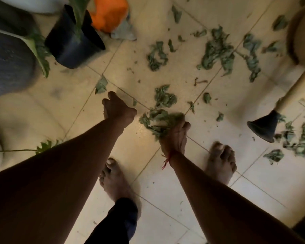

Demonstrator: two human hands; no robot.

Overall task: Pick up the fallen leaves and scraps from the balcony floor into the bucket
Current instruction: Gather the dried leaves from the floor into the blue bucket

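Wilted green leaves (pixel 217 51) lie scattered over the cream tiled floor (pixel 148 155), thickest at the upper right and far right. My right hand (pixel 175 138), with a red thread at the wrist, is shut on a bunch of leaves (pixel 158 120) just above the floor. My left hand (pixel 117 109) reaches forward with curled fingers and nothing visible in it, close to a single leaf (pixel 101 85). An orange container (pixel 109 13), possibly the bucket, stands at the top, partly cut off.
A black plant pot (pixel 72 44) with a green plant stands upper left beside a dark round pot (pixel 9 64). A chair leg with a black foot (pixel 264 125) slants in from the right. My bare feet (pixel 113 180) stand below the hands.
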